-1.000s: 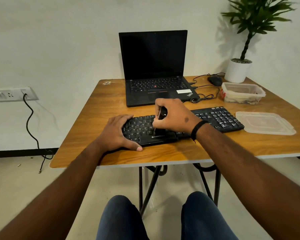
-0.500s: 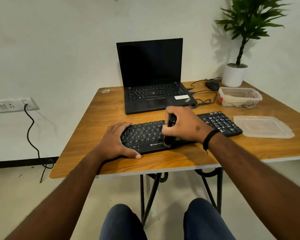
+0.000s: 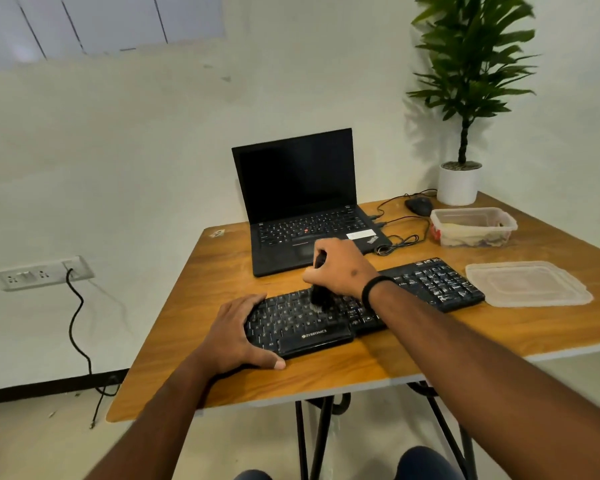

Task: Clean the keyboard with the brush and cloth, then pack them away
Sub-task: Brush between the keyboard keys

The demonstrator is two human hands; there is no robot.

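Our left hand (image 3: 238,336) still lies flat and spread over the left end of the black plastic keyboard (image 3: 361,308) on the wooden worktop (image 3: 222,271), holding nothing. Just right of it, our right hand (image 3: 343,270) stays curled around the small black brush (image 3: 318,296), whose bristles have moved from the front edge up onto the middle key rows. Farther right, the clear plastic box (image 3: 473,226) holding a pale cloth (image 3: 465,237) and the flat clear lid (image 3: 529,283) are unchanged.

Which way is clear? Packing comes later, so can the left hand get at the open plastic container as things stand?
Probably not easily: the left hand steadies the keyboard at its left end, and the right hand with the brush lies between it and the container.
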